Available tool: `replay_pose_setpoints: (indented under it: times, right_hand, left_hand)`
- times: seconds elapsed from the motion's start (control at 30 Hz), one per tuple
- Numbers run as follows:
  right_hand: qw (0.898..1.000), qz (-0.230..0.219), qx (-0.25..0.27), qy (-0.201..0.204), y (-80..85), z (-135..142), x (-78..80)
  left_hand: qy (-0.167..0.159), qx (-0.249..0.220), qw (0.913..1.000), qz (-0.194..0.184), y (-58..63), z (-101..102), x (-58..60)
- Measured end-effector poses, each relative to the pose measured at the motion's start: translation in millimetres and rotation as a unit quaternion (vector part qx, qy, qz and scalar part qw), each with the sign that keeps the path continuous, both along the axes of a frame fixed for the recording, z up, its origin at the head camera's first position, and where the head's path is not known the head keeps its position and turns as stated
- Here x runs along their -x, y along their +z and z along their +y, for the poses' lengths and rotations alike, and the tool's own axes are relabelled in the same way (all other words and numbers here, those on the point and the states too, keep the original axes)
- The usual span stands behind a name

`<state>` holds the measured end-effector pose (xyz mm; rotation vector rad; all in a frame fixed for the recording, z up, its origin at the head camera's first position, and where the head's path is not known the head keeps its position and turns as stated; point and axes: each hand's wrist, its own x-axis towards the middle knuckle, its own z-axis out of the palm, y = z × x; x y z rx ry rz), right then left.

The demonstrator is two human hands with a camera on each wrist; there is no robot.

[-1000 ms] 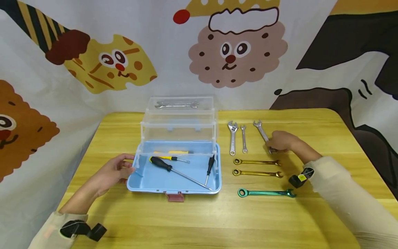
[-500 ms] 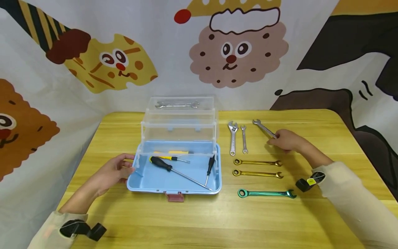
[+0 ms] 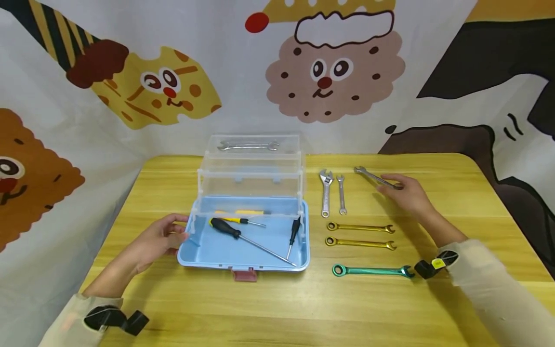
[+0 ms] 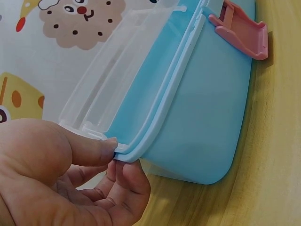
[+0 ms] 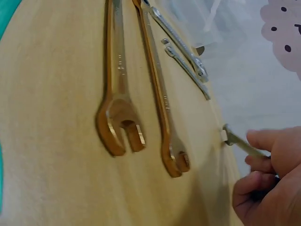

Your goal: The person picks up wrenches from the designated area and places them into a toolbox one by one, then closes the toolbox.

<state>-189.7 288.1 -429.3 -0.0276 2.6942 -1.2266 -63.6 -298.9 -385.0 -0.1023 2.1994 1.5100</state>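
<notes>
Silver wrench (image 3: 374,177): pinched in fingers of right hand (image 3: 407,195), over back right of bench (image 3: 277,308); could pivot from loose pinch. Next, small wrench (image 3: 341,195): could get clipped. Farthest, toolbox (image 3: 208,250): rim-pinched by left hand (image 3: 158,241); could tip if tugged.

You can read no text, brand or number in any view. In your right wrist view, a short row of marks runs along the shaft of the larger-looking gold wrench (image 5: 116,80), and another along the narrower-looking gold wrench (image 5: 161,89); both are too blurred for you to tell letters from digits, so you cannot say what either row spells.
</notes>
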Motion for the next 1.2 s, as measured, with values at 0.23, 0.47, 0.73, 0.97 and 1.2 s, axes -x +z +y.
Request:
replay_pose_setpoints:
  times: [0.23, 0.47, 0.73, 0.97, 1.2]
  right_hand:
    - [0.997, 0.041, 0.000, -0.061, -11.7, -3.1, 0.0]
    - [0.995, 0.051, 0.012, -0.084, -15.3, -5.3, 2.4]
    - [0.991, 0.111, 0.019, -0.074, -22.9, -4.9, 2.6]
    - [0.988, 0.138, 0.056, -0.050, -18.3, -7.9, 2.3]
    - [0.983, 0.157, 0.092, -0.024, -7.4, -13.4, 6.4]
  left_hand:
    - [-0.001, -0.007, 1.0000, 0.002, 0.0, 0.7, 0.4]
    - [-0.003, -0.009, 1.0000, 0.001, 0.6, 0.8, 0.7]
    - [-0.005, -0.010, 0.9999, -0.001, 2.1, 1.1, 1.1]
    - [-0.008, -0.012, 0.9999, -0.003, 1.8, 0.5, 1.0]
    - [-0.010, -0.014, 0.9999, -0.002, 1.1, 0.1, 2.4]
